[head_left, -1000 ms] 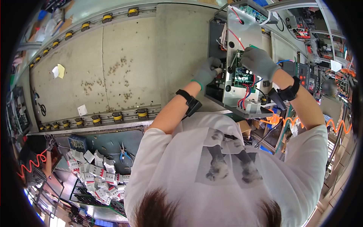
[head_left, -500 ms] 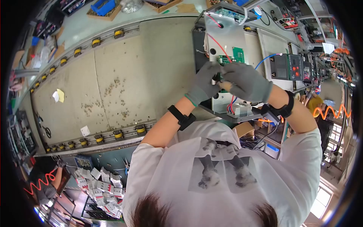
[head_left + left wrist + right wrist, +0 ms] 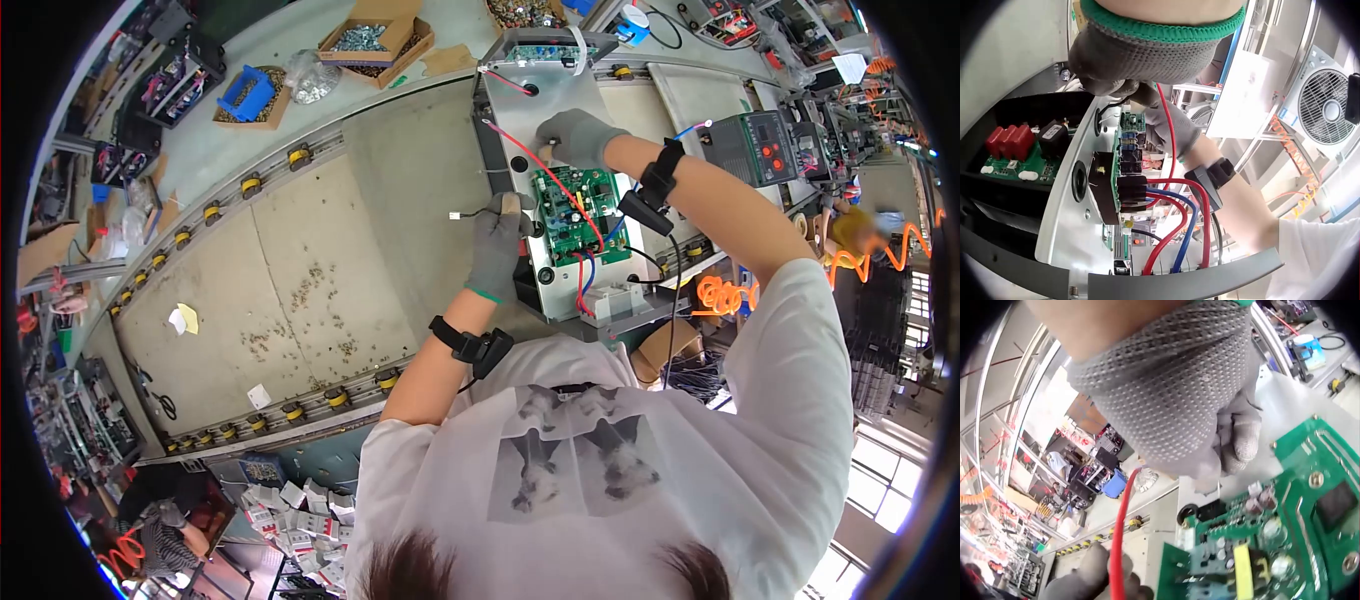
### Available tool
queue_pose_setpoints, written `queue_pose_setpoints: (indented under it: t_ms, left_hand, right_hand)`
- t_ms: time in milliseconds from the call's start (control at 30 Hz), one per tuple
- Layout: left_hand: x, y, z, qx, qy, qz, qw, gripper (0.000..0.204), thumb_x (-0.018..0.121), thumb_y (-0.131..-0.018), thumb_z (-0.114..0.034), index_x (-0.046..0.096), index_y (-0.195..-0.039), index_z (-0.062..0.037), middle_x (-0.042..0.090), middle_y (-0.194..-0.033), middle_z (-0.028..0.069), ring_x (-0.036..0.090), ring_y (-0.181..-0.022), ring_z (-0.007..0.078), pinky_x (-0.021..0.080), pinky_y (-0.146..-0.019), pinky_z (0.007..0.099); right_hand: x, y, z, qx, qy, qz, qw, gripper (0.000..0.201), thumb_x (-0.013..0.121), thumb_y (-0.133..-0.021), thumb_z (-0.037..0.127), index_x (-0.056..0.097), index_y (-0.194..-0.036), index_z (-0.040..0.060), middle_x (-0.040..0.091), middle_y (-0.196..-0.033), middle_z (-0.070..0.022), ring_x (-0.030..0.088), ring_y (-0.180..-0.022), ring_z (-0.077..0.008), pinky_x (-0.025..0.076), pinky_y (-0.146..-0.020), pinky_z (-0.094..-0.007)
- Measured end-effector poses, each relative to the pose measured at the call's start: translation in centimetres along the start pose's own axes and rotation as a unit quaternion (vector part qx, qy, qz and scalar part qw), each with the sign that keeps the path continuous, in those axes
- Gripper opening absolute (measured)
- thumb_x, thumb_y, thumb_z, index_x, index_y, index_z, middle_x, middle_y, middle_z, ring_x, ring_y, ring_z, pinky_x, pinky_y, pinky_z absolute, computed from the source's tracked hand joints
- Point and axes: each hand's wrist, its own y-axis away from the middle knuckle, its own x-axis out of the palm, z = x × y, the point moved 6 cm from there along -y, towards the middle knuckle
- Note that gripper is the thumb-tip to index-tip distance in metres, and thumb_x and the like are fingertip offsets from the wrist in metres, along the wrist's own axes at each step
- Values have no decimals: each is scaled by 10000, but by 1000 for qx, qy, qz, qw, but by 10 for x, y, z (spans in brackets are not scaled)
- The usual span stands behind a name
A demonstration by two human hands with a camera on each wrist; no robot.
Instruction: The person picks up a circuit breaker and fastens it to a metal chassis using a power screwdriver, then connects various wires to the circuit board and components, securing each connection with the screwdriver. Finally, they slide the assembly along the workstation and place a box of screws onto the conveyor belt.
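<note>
An electronics chassis with an upright-edged metal plate (image 3: 548, 105) stands in front of the person, bearing a green circuit board (image 3: 580, 215). The gloved left hand (image 3: 497, 245) is at the plate's left edge, pinching a thin dark cable whose white plug (image 3: 455, 215) sticks out to the left. In the left wrist view, a black cable (image 3: 1113, 106) runs through a grommeted hole beside those fingers. The gloved right hand (image 3: 580, 140) is over the board's far end, its fingers (image 3: 1246, 440) curled close above a black component (image 3: 1212, 509). I cannot tell what its fingertips hold.
A red wire (image 3: 540, 160) arches over the board, and red and blue leads run to a grey terminal block (image 3: 612, 300). A control box (image 3: 750, 148) stands at the right. Boxes of screws (image 3: 375, 40) line the back shelf. Grey-white parts (image 3: 305, 520) are piled lower left.
The hands, together over the board half a second ago, have parted. The left moved to the plate's left edge, where the white plug now shows; the right moved to the board's far end.
</note>
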Motion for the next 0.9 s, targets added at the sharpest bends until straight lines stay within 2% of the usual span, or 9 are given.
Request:
queue_pose_setpoints:
  t_ms: [67, 200, 233, 367, 433, 533, 667, 733, 900]
  left_hand:
    - [-4, 0, 1, -5, -1, 12, 1000, 303, 476, -943, -306, 621, -877, -48, 477, -588, -40, 399, -539, 41, 304, -504, 206]
    - [-7, 6, -6, -47, -32, 36, 998, 239, 480, -940, -209, 621, -866, -32, 487, -631, -33, 423, -574, 41, 355, -540, 209]
    - [-7, 6, -5, -48, -30, 32, 998, 239, 480, -940, -209, 621, -866, -32, 487, -631, -33, 423, -574, 41, 355, -540, 209]
    - [2, 7, -12, -16, -50, 59, 997, 231, 493, -924, -197, 615, -871, -8, 506, -666, -25, 429, -587, 52, 369, -537, 220]
    - [5, 4, -12, -13, -68, 57, 996, 229, 495, -921, -194, 612, -873, -2, 514, -678, -22, 432, -590, 57, 375, -536, 226]
    - [6, 4, -9, -21, -70, 57, 996, 234, 487, -924, -196, 610, -868, -5, 536, -691, -10, 459, -607, 65, 392, -549, 236]
    - [2, 8, -10, -37, -55, 47, 997, 237, 493, -925, -205, 612, -875, -6, 562, -711, 4, 487, -641, 67, 418, -596, 235]
    - [2, 10, -7, -36, -62, 47, 996, 240, 494, -927, -208, 612, -882, -4, 568, -717, 6, 495, -657, 69, 425, -618, 234]
    - [10, 9, -8, 1, -46, 56, 997, 252, 498, -930, -217, 616, -896, 3, 578, -736, 6, 494, -690, 72, 421, -659, 236]
  right_hand:
    - [-1, -6, -4, 0, 170, 40, 985, 246, 589, -775, 218, 659, -987, 115, 632, -1053, -131, 588, -978, -307, 457, -832, -369]
    - [-10, 27, 3, -114, 179, -76, 974, 136, 578, -752, 135, 668, -854, 137, 618, -894, -90, 603, -825, -313, 471, -744, -396]
    - [-6, 35, 3, -144, 250, -113, 951, 85, 572, -792, 163, 644, -823, 130, 578, -852, -57, 599, -809, -264, 471, -720, -371]
    - [6, 39, 0, -140, 425, -59, 892, 77, 574, -780, 159, 628, -809, 113, 576, -893, -41, 592, -847, -237, 477, -711, -358]
    - [6, 43, 19, -237, 469, -53, 849, 77, 575, -770, 151, 614, -813, 101, 568, -898, -42, 583, -885, -221, 480, -710, -354]
    - [10, 32, 14, -121, 409, -85, 900, 105, 585, -751, 125, 619, -848, 101, 567, -917, -48, 574, -908, -229, 476, -710, -356]
    - [3, 27, 12, -145, 413, -23, 899, 200, 607, -757, 96, 629, -955, 100, 583, -920, -92, 598, -902, -277, 475, -769, -392]
    - [-2, 22, 4, -78, 321, 18, 944, 221, 648, -734, 116, 628, -954, 100, 587, -963, -87, 594, -922, -276, 474, -781, -392]
    - [0, 23, 2, -122, 368, 18, 922, 209, 658, -727, 133, 631, -933, 107, 584, -979, -70, 568, -976, -250, 472, -779, -380]
